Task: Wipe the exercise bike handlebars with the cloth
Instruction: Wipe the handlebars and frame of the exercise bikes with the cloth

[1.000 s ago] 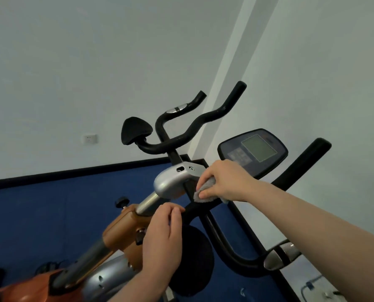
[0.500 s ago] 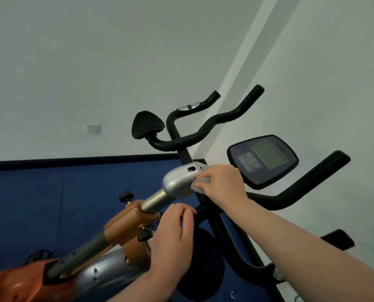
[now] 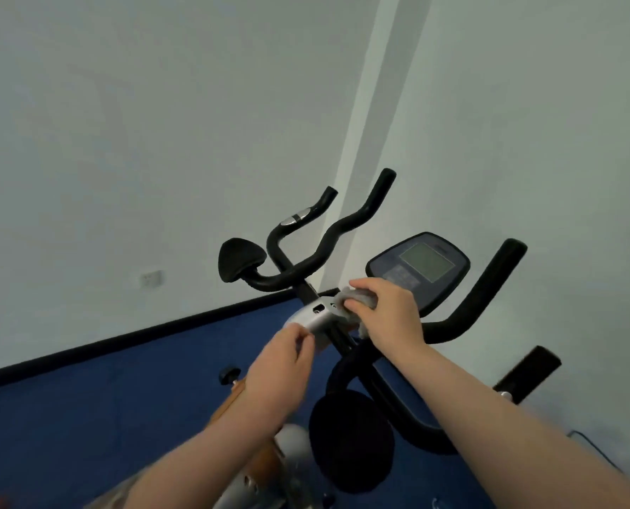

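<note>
The exercise bike's black handlebars (image 3: pixel 328 244) curve up at the middle of the view, with a second black grip (image 3: pixel 490 288) rising to the right. My right hand (image 3: pixel 387 314) holds a grey cloth (image 3: pixel 357 299), pressed against the silver clamp (image 3: pixel 313 321) where the handlebars meet the stem. My left hand (image 3: pixel 280 369) rests on the near side of that silver clamp, fingers curled against it. The cloth is mostly hidden under my right fingers.
A dark console with a grey screen (image 3: pixel 423 266) sits just behind my right hand. A round black pad (image 3: pixel 240 259) sticks out at the left, another (image 3: pixel 350 439) lies below. Orange frame (image 3: pixel 254 453), blue floor (image 3: pixel 104 416), white walls and a corner surround.
My right hand has slid the cloth up onto the top of the silver clamp. My left hand has moved up from the stem onto the clamp. The view has tilted.
</note>
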Action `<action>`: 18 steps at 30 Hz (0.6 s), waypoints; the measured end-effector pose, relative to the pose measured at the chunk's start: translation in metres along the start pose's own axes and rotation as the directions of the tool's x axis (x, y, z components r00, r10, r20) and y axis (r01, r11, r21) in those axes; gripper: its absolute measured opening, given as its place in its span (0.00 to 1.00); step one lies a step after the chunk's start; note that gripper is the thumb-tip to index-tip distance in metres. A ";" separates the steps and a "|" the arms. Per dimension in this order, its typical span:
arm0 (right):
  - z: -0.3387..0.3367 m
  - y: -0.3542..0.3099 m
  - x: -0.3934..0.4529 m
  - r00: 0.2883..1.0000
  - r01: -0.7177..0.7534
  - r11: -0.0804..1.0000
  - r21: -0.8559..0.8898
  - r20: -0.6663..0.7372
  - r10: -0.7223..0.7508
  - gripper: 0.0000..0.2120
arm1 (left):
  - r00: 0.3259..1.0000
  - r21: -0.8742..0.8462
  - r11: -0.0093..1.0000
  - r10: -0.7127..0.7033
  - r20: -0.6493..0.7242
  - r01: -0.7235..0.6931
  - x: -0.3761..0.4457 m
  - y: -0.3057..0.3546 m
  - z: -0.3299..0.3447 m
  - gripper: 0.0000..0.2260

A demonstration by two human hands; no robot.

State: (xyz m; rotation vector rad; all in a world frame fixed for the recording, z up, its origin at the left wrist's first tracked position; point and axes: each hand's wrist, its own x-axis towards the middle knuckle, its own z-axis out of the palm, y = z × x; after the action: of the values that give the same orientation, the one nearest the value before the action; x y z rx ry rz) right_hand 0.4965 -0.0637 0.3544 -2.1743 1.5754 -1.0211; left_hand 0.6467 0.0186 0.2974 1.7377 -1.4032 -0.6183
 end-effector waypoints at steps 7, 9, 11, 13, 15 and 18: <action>-0.038 -0.017 -0.022 0.995 0.093 0.994 -0.050 0.030 -0.091 0.09 | 0.992 0.260 0.966 0.017 -0.128 0.017 0.001 0.028 -0.048 0.09; -0.049 -0.025 -0.034 0.989 0.151 0.988 -0.014 0.015 -0.150 0.07 | 0.985 0.294 0.953 -0.018 -0.170 0.068 -0.017 0.032 -0.064 0.09; -0.059 -0.035 -0.048 0.976 0.218 0.976 0.010 0.013 -0.218 0.06 | 0.975 0.327 0.935 -0.068 -0.213 0.137 -0.040 0.032 -0.080 0.09; -0.066 -0.046 -0.059 0.960 0.278 0.960 0.032 0.026 -0.279 0.07 | 0.950 0.373 0.902 -0.109 -0.291 0.218 -0.066 0.029 -0.099 0.10; -0.068 -0.060 -0.071 0.943 0.326 0.943 0.065 0.040 -0.329 0.09 | 0.919 0.409 0.867 -0.127 -0.373 0.286 -0.093 0.027 -0.121 0.10; -0.063 -0.088 -0.089 0.928 0.364 0.926 0.103 0.051 -0.370 0.10 | 0.879 0.419 0.837 -0.144 -0.454 0.353 -0.136 0.022 -0.159 0.10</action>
State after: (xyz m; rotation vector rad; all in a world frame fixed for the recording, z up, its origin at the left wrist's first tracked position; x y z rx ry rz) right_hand 0.5029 0.0619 0.4172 -2.4659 1.0875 -1.0795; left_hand 0.7223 0.1919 0.3895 2.3251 -1.0900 0.0013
